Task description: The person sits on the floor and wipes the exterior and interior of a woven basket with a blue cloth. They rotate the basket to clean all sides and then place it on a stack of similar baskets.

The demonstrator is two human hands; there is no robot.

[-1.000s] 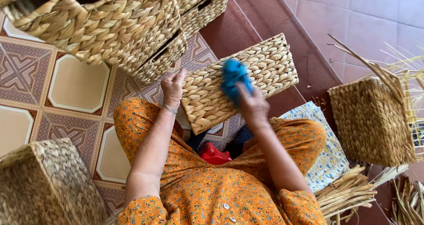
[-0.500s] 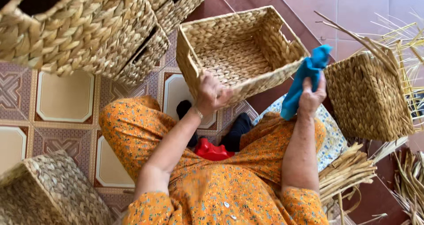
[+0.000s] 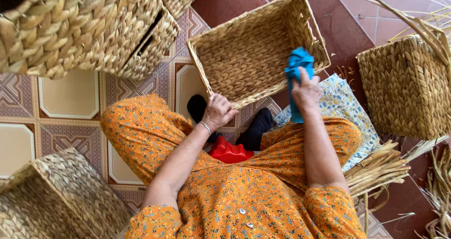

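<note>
Left hand (image 3: 220, 111) curled tight on the near rim of the woven basket (image 3: 244, 56), grip pinching that edge. Basket tipped up on its side, open mouth facing up at the camera, inside bare, resting just past the knees on the tiled floor (image 3: 70, 93). Right hand (image 3: 306, 92) closed round a blue cloth (image 3: 297, 70), grip pressed together on it, cloth bunched up and touching the right rim of the basket, one end hanging down below the hand. Both arms reaching out from orange flowered sleeves, orange flowered lap below. Something small and red (image 3: 230, 150) sitting low between the legs, with dark feet just beside it. Flowered blue and white mat (image 3: 350, 110) lying under the right arm. Another woven basket (image 3: 406, 86) standing on the right, well apart from the hands, long dry stalks poking up from it. Bundle of dry straw (image 3: 378, 166) beside the right knee. Big stacked baskets (image 3: 89, 27) up on the left, one more basket (image 3: 51, 196) at the bottom left corner.
</note>
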